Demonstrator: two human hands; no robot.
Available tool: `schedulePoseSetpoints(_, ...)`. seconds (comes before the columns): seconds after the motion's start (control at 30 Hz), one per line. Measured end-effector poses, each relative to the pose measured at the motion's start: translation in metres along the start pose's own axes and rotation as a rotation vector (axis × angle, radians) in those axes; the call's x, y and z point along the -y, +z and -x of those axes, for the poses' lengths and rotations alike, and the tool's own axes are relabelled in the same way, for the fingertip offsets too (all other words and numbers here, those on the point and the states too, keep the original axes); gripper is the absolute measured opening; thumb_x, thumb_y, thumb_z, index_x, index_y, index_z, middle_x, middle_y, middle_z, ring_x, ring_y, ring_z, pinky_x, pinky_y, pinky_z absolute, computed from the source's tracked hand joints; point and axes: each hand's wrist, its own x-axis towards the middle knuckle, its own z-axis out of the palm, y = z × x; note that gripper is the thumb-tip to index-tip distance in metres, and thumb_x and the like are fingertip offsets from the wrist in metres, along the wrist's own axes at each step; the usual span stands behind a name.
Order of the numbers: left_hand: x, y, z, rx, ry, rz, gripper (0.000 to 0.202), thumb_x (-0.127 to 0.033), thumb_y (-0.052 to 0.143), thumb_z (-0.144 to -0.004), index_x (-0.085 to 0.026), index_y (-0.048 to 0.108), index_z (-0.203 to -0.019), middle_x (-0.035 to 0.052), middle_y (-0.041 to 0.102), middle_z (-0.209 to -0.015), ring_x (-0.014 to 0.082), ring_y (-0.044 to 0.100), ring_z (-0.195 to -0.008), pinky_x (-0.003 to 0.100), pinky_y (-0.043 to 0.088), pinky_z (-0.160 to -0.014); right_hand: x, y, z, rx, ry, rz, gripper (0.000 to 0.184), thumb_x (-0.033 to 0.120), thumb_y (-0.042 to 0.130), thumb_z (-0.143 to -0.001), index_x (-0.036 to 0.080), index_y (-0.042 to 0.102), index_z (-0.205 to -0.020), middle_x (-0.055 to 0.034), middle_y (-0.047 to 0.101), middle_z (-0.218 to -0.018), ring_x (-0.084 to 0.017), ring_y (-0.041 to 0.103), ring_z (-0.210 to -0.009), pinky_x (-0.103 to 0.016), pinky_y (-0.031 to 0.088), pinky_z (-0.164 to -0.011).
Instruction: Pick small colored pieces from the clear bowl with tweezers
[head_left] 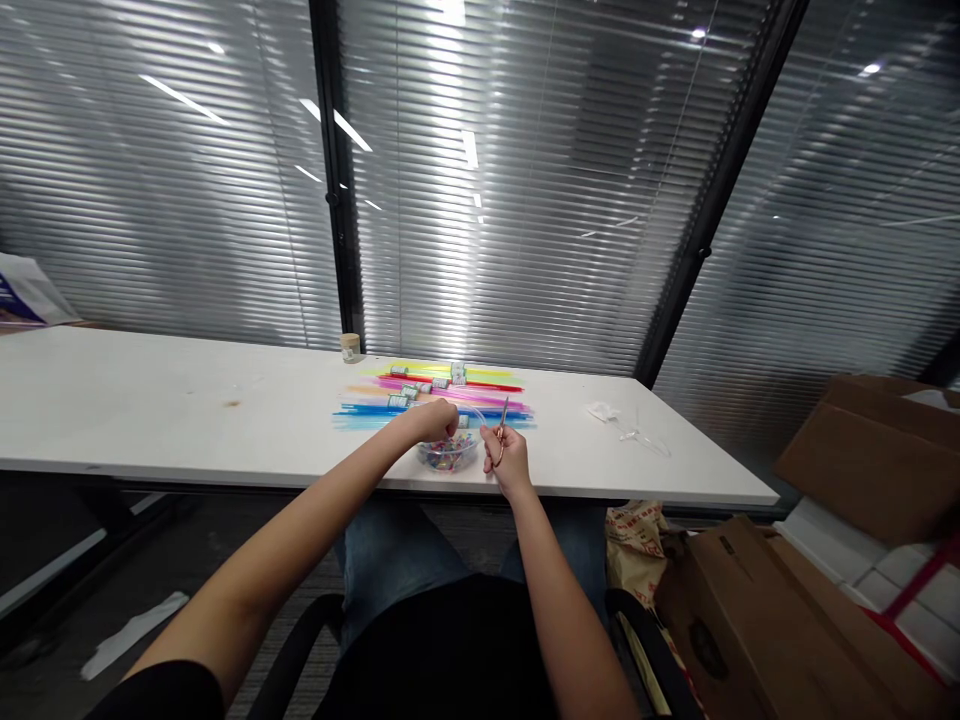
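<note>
My left hand is closed, fingers down, over the near-left part of a clear round bowl. Whatever its fingertips hold is hidden. Small multicoloured pieces lie in the bowl. Just right of the bowl, my right hand grips a pair of scissors, blades pointing up and away from me. A thin pale strip curves near the right thumb; I cannot tell which hand holds it. Behind the bowl lie bundles of thin coloured strips with paper bands: yellow, red, pink and blue.
A small jar with a tan lid stands at the white table's back edge. Crumpled clear plastic and thin white loops lie to the right. Cardboard boxes and a paper bag stand on the floor at right.
</note>
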Motion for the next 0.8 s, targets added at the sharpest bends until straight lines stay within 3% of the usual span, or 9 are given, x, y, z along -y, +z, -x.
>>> schedulePoseSetpoints(0.13,0.0,0.0016,0.0018,-0.012,0.015,0.002,0.021,-0.003,0.059,-0.062,-0.018,0.071,-0.069,0.0059,0.071,-0.075,0.0175,0.062,-0.072,0.022,0.045,-0.064,-0.0006,-0.0002,-0.0001,0.002,0.008,0.01,0.037,0.052,0.067,-0.074,0.019,0.049,-0.067,0.0088,0.044,-0.042,-0.008,0.045,-0.029,-0.018,0.028,-0.031)
schedulePoseSetpoints(0.43,-0.005,-0.0063,0.0086,-0.002,0.06,-0.028,0.03,-0.002,0.056,-0.065,-0.016,0.07,-0.088,0.0089,0.071,-0.088,0.0209,0.063,-0.083,0.026,0.046,-0.071,0.0015,0.0011,0.0006,-0.006,0.021,-0.014,0.038,0.052,0.068,-0.072,0.019,0.049,-0.067,0.0094,0.043,-0.042,-0.008,0.044,-0.028,-0.018,0.027,-0.031)
schedulePoseSetpoints(0.8,0.0036,-0.0025,0.0053,-0.107,0.126,0.029,0.032,-0.003,0.051,-0.066,-0.018,0.071,-0.086,0.0054,0.072,-0.085,0.0199,0.063,-0.081,0.029,0.046,-0.076,0.0018,0.0006,0.0009,-0.004,0.008,-0.015,0.039,0.053,0.068,-0.071,0.019,0.049,-0.067,0.009,0.044,-0.044,-0.008,0.044,-0.028,-0.018,0.027,-0.03)
